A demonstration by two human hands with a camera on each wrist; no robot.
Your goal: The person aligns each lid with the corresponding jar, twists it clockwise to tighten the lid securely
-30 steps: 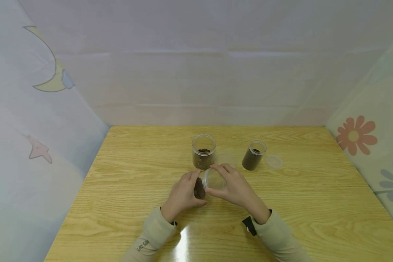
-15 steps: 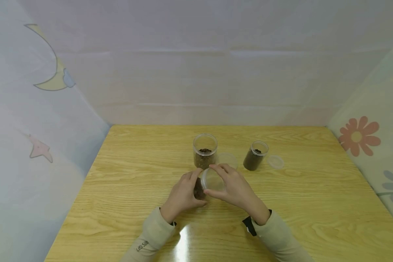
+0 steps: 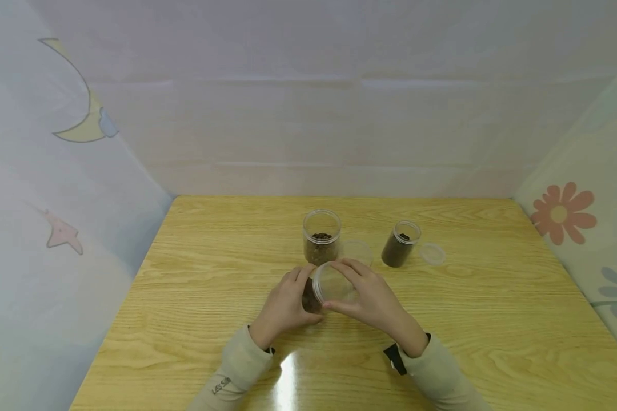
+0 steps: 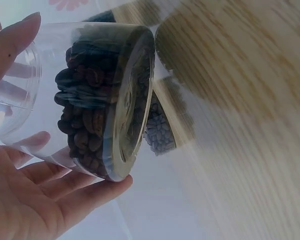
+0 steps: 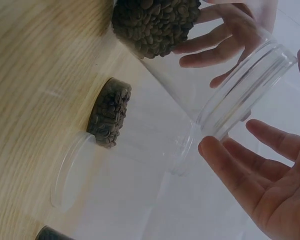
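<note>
Clear, with dark beans (image 4: 87,117) inside, the jar (image 3: 311,298) tilts, gripped by the left hand (image 3: 284,301); the right hand (image 3: 366,294) grips its top. Nearer the worktop's (image 3: 211,262) far edge stand a wide jar (image 3: 320,251) and a slim jar (image 3: 397,253).

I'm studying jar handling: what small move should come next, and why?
Probably a small loosening twist by the right hand on what looks like a clear lid, while the left hand steadies the held jar. The left hand grips its body and right fingers and thumb span its top; beyond, the big jar and slim jar stand open, the large lid and small lid beside them.
</note>
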